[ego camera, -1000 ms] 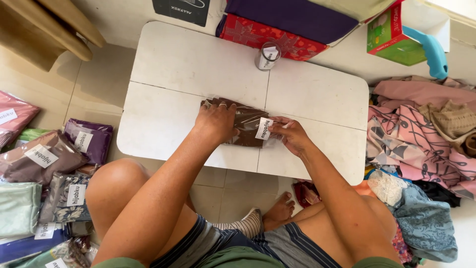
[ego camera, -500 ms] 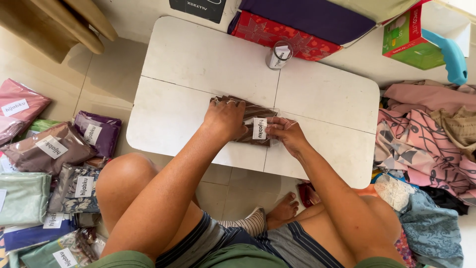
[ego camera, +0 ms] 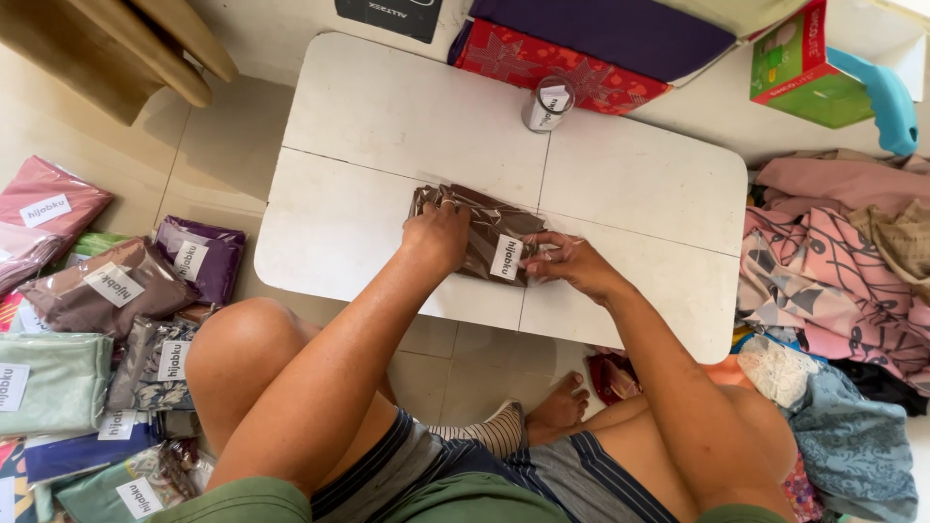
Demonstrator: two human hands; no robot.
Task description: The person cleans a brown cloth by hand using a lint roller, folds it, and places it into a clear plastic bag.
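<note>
A brown folded cloth in a clear plastic packet [ego camera: 484, 225] with a white label lies on the low white folding table [ego camera: 387, 116]. My left hand [ego camera: 438, 235] presses down on the packet's left half. My right hand [ego camera: 567, 261] pinches the packet's right end by the label. Both forearms reach in from below, above my bent legs.
A roll of labels [ego camera: 547, 104] stands at the table's far edge. Several packed cloths [ego camera: 107, 291] lie on the floor at left. Loose fabrics [ego camera: 838, 261] are heaped at right. Red and purple boxes [ego camera: 562, 58] and a green box [ego camera: 804, 68] sit behind the table.
The view has shifted slightly. My hands stay on the packet, with the right hand moving a little outward along its right end.
</note>
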